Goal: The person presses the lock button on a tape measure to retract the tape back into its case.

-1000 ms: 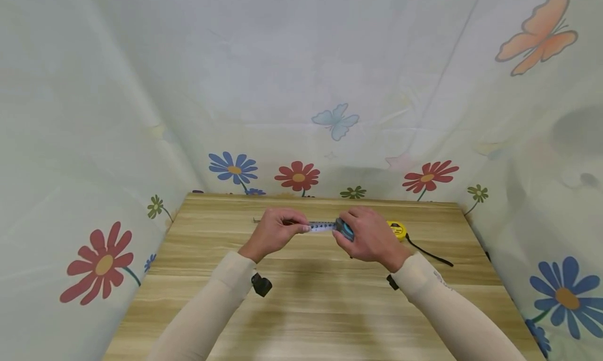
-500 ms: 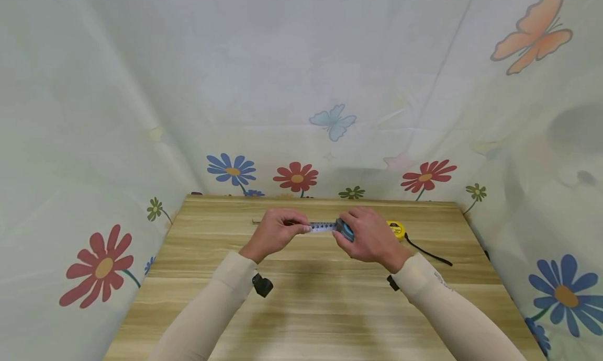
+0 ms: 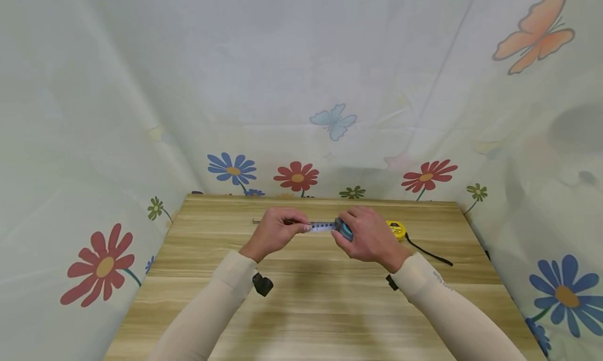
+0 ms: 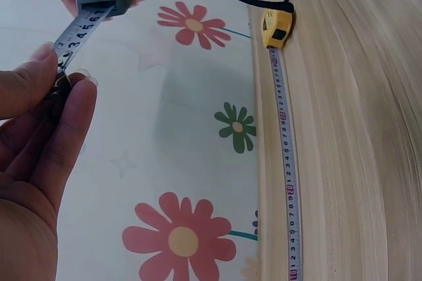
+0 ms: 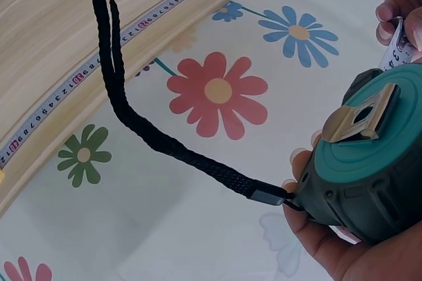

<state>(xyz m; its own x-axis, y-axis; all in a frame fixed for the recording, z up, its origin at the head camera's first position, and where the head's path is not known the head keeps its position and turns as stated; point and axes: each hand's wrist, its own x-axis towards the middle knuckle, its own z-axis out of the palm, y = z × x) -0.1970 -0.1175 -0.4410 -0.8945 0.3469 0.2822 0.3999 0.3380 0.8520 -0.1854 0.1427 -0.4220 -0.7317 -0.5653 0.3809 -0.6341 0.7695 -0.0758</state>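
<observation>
My right hand [image 3: 369, 235] grips a teal and dark grey tape measure [image 5: 376, 142], its metal belt clip and black wrist strap [image 5: 165, 142] showing in the right wrist view. A short length of white blade [image 3: 323, 226] runs out of the case to the left. My left hand [image 3: 275, 230] pinches the blade's free end between thumb and fingers, which partly hide the end hook. Both hands hold the tape above the table. Behind them, a yellow tape measure [image 4: 277, 28] lies on the table with its blade [image 4: 287, 142] drawn out long to the left.
The wooden table [image 3: 301, 308] backs onto a pale curtain [image 3: 264, 89] printed with flowers and butterflies. The yellow tape's black strap [image 3: 428, 252] trails right across the tabletop. Its extended blade lies along the table's far edge.
</observation>
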